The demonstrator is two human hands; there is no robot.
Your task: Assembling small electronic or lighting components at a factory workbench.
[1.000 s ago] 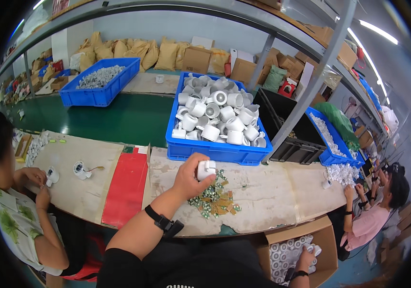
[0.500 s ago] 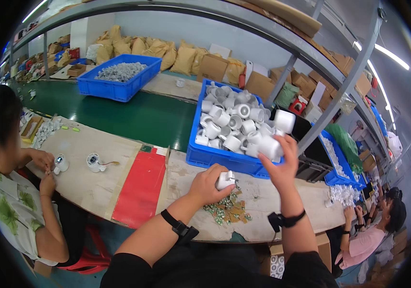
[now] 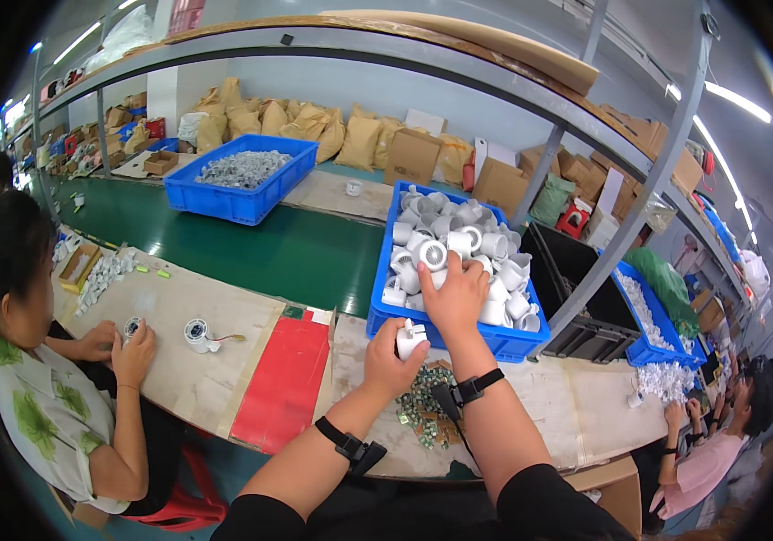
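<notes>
My left hand (image 3: 385,368) is closed round a small white plastic housing (image 3: 411,339) with a raised stub on top, held just before the bin's near wall. Over the near part of the blue bin (image 3: 495,343), my right hand (image 3: 459,302) has its thumb and fingers closed about a white cup-shaped plastic housing (image 3: 439,277), partly hidden by the hand. Right beyond the fingertips lies another housing with a round slotted end (image 3: 429,254). Many similar white housings (image 3: 493,245) fill the bin. Beneath my forearms, small green circuit boards (image 3: 424,406) are heaped on the worktable.
To the left, a red sheet (image 3: 280,383) and a housing with wires (image 3: 197,334) lie near a seated person (image 3: 62,397). A black crate (image 3: 576,307) stands right of the bin, beside a metal post (image 3: 639,189). Across the green belt (image 3: 260,252) is another blue bin (image 3: 240,209).
My right hand has moved left, from the bin's right side to its near middle; the blurred white pieces there are no longer beside it. My left hand keeps its housing, now tilted differently.
</notes>
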